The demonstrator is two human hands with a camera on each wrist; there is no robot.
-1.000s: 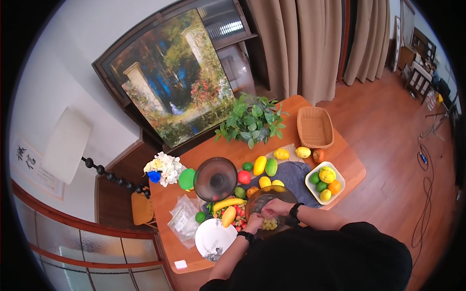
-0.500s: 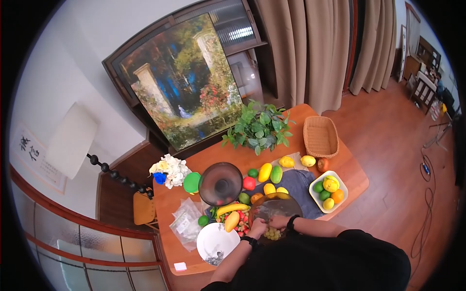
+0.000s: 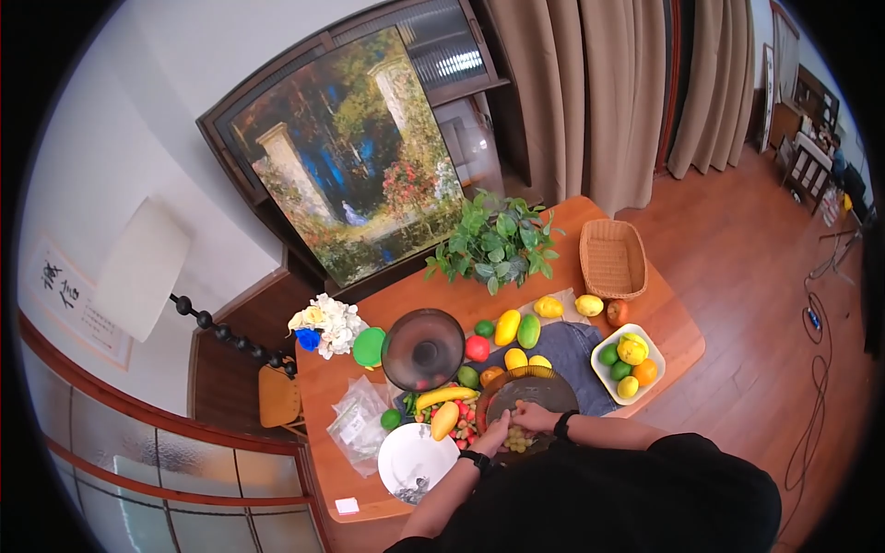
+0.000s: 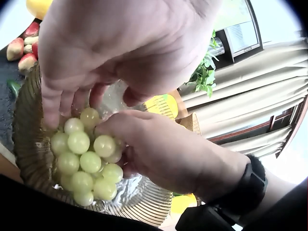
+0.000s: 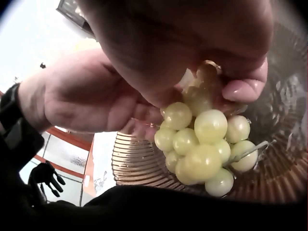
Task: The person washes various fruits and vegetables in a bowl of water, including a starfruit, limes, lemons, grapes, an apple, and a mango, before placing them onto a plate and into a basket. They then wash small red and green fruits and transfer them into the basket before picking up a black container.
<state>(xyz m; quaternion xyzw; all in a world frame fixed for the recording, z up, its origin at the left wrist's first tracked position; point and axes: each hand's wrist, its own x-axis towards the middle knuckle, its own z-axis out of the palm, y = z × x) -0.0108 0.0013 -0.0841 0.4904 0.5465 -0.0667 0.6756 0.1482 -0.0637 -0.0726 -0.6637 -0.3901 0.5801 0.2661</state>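
A bunch of pale green grapes [image 4: 84, 159] hangs over a ribbed amber glass bowl [image 5: 269, 180] with water in it. My left hand [image 4: 120, 43] reaches in from the left, its fingers stretched out along the far side of the bunch, supporting it. From the right, my right hand [image 5: 192, 43] pinches grapes at the top of the bunch between thumb and fingers. A thin stem [image 5: 250, 151] sticks out to the side. In the head view, both hands meet over the bowl's near half, the grapes [image 3: 518, 440] partly showing beneath them.
Left of the bowl lie a banana [image 3: 442, 397], a mango [image 3: 444, 420] and a white plate [image 3: 401, 456]. A dark glass dish [image 3: 406, 359] stands behind. On the right are a square bowl of fruit [image 3: 601, 369] and a wicker basket [image 3: 599, 276]. Clear plastic bags [image 3: 355, 424] lie far left.
The head view has shifted a little. My right hand has come down from over the bowl's middle toward my body and stays close to the left hand at the grapes.
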